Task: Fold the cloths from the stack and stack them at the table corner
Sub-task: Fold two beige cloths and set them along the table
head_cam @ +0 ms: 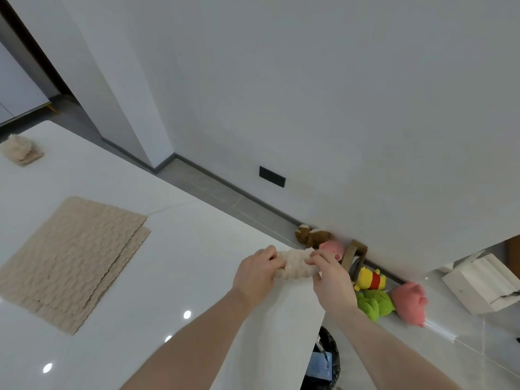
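hands: left hand (257, 273) and right hand (330, 273) both grip the folded cloth (295, 266)
risk: cloth at bench (197, 263) corner edge may unroll or drop to the floor

bare tabletop (180, 263) between flat cloths (70, 260) and hands (295, 270)

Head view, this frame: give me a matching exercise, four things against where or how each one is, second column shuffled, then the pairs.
Things:
1. folded cloth
2. flat cloth stack
3. small cloth pile
4. green plush toy

Places or states:
A. on the floor by the wall
B. spread flat on the white table
C. gripped at the table edge by the left hand and right hand
D. at the far left of the table

Pairs: 1-C, 2-B, 3-D, 4-A
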